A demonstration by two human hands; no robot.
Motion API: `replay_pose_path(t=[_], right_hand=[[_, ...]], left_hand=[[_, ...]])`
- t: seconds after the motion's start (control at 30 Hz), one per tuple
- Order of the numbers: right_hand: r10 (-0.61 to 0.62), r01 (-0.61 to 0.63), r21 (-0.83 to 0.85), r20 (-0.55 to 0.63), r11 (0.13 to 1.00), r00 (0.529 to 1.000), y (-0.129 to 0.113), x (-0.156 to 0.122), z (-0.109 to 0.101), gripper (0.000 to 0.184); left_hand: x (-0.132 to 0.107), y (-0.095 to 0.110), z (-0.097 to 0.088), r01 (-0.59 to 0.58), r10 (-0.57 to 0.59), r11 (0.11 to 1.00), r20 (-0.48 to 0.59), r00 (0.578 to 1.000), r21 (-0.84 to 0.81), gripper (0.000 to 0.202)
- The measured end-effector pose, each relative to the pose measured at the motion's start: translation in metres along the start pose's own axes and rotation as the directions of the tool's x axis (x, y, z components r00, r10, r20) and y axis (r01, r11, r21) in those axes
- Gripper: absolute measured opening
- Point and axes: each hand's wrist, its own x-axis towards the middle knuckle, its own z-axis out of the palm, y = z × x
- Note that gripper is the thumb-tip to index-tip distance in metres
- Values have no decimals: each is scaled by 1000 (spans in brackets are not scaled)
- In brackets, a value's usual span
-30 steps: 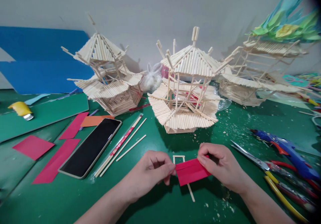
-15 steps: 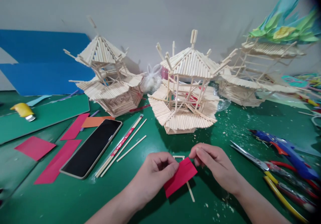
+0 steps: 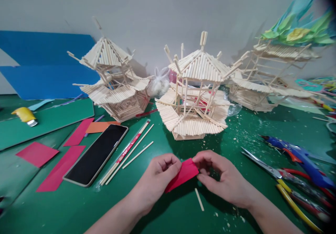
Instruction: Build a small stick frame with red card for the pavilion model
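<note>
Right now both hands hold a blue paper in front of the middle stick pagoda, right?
No: the paper is red, not blue, per the head view. The left hand and right hand do hold it in front of the middle stick pagoda.

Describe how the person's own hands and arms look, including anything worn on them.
The left hand and right hand are bare: no gloves, rings, watch or bracelet in view. The left forearm and right forearm are bare too, with no sleeve showing down to the picture's lower edge.
</note>
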Motion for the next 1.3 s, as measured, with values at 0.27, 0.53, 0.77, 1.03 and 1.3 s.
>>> replay_pose_path(t=[0.27, 0.53, 0.77, 1.03, 1.3], right_hand=[[-66, 66, 12, 13, 998, 998, -1, 3, 2, 9], [-63, 49, -79, -183, 996, 981, 6, 1, 1, 7], [-72, 47, -99, -266, 994, 961, 7, 1, -1, 7], [-50, 34, -64, -282, 997, 958, 6, 1, 1, 5], [135, -107, 116, -276, 988, 951, 6, 4, 7, 11]], left_hand=[[0, -3, 1, -29, 26, 998, 59, 998, 48, 24], [-2, -9, -4, -195, 199, 970, 16, 980, -148, 30], [-3, -11, -1, -425, 433, 898, -66, 899, 113, 10], [-4, -11, 2, -370, 402, 907, -144, 904, 202, 3], [-5, -8, 4, -309, 368, 912, -207, 906, 268, 8]])
